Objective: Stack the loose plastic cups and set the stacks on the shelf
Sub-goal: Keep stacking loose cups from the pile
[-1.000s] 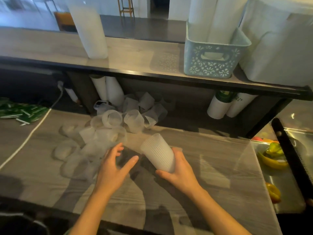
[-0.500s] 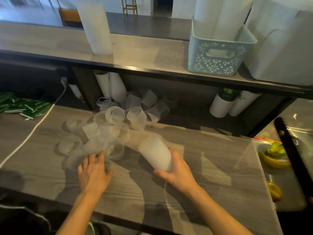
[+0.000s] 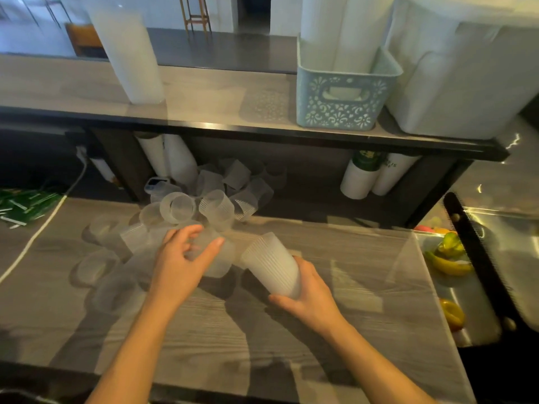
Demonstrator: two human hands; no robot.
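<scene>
R hand (image 3: 309, 298) is clamped round the near end of a short stack of ribbed cups (image 3: 272, 265), thumb underneath, fingers curled over the far side. The stack tilts, its other end pointing far-left toward the other hand. L hand (image 3: 182, 263) sits just left of it, fingers and thumb spread and slightly curved over a loose cup (image 3: 214, 258) lying on the counter (image 3: 335, 330). Can't tell whether the fingers actually touch that cup yet; blur there, and the plastic is see-through. Nothing is pinched as far as visible.

Progress, judging by the layout: early. Only the one stack in hand looks started. Plenty left: a heap of loose cups (image 3: 189, 205) spills from under the shelf (image 3: 204, 112) out onto the counter, w/ more lying flat at near left (image 3: 96, 265). Tall white stacks stand on the shelf top at left (image 3: 131, 53) and in the blue basket (image 3: 344, 97); can't tell if those are part of this job.

Rel. to the grip: the next cup lies just beside the stack's far end, under the L hand, so prob. a short move to nest it. The heap is just beyond the L hand; the shelf is well apart, farther back.
</scene>
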